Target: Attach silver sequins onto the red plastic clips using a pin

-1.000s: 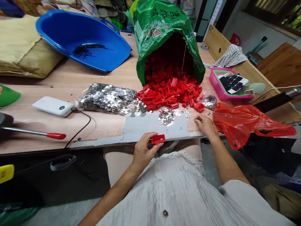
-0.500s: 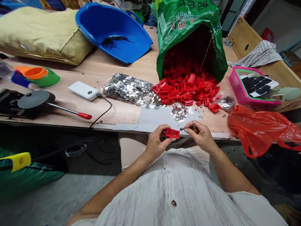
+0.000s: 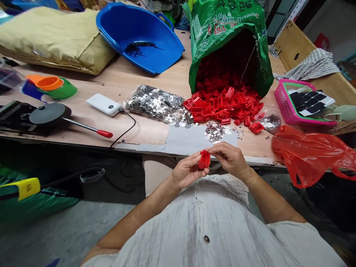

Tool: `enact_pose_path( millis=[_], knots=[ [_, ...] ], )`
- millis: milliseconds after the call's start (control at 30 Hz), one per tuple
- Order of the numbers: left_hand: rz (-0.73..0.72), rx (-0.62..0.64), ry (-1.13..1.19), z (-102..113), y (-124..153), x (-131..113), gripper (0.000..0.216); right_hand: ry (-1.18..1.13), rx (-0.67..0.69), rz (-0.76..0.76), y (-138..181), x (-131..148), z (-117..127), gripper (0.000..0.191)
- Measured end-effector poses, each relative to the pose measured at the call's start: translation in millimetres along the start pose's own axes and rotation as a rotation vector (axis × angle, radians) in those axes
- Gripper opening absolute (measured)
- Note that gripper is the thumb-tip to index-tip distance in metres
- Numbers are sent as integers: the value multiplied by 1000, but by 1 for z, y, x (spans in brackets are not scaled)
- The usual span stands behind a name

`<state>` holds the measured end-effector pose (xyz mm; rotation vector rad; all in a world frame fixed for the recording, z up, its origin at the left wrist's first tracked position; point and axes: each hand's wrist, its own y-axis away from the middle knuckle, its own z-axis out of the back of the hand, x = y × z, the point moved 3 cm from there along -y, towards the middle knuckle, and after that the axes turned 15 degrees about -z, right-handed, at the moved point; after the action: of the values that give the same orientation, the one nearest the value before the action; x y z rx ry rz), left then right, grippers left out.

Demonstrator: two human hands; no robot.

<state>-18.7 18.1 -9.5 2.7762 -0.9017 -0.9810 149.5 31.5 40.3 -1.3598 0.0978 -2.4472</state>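
My left hand (image 3: 188, 171) is closed around a small, open-sided red plastic housing (image 3: 205, 159), held just off the table's front edge and tilted with its hollow side up. Close against the housing's upper right side, my right hand (image 3: 229, 157) has its fingers pinched together. Whatever lies in that pinch is hidden by the fingers. Beyond my hands, a pile of small silvery metal pieces (image 3: 216, 132) lies on a grey sheet (image 3: 180, 140). A heap of similar red housings (image 3: 222, 105) spills from a green woven sack (image 3: 201, 42).
A clear bag of silvery pieces (image 3: 151, 102), a white power bank (image 3: 102, 104) with a cable and a red-handled lever press (image 3: 50, 114) stand leftward. Behind are a blue scoop-shaped basin (image 3: 164, 55) and a tan sack (image 3: 55, 40). A pink basket (image 3: 286, 105) and red plastic bag (image 3: 308, 152) are rightward.
The red housing has turned from lying sideways to more upright in my left hand. My right hand has moved left against it, and the small dark piece at its fingertips is now out of sight.
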Motion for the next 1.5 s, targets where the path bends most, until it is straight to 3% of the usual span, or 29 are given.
enact_pose_path(
  millis=[167, 533, 633, 733, 867, 1100, 1367, 1500],
  knots=[
    [26, -56, 80, -5, -1, 1, 21, 20, 17, 63, 2, 0, 0, 18],
    [2, -35, 122, -11, -2, 0, 21, 71, 102, 53, 0, 0, 0, 17],
    [-6, -8, 135, -10, -2, 0, 28, 15, 92, -17, -1, -2, 2, 14],
    [5, 25, 135, -9, -2, -1, 45, -53, 80, -227, -2, -8, 5, 9],
    [11, 76, 103, -8, -3, -2, 60, -164, 171, -406, -3, -14, 4, 11],
    [70, 123, 11, -3, -7, 7, 61, -244, 373, -434, -3, -28, -7, 17],
    [76, 154, 12, -3, -12, 4, 64, -366, 383, -464, 0, -36, -6, 24],
    [42, 165, -120, -4, -12, 4, 61, -422, 388, -494, 1, -38, -5, 31]
  ],
)
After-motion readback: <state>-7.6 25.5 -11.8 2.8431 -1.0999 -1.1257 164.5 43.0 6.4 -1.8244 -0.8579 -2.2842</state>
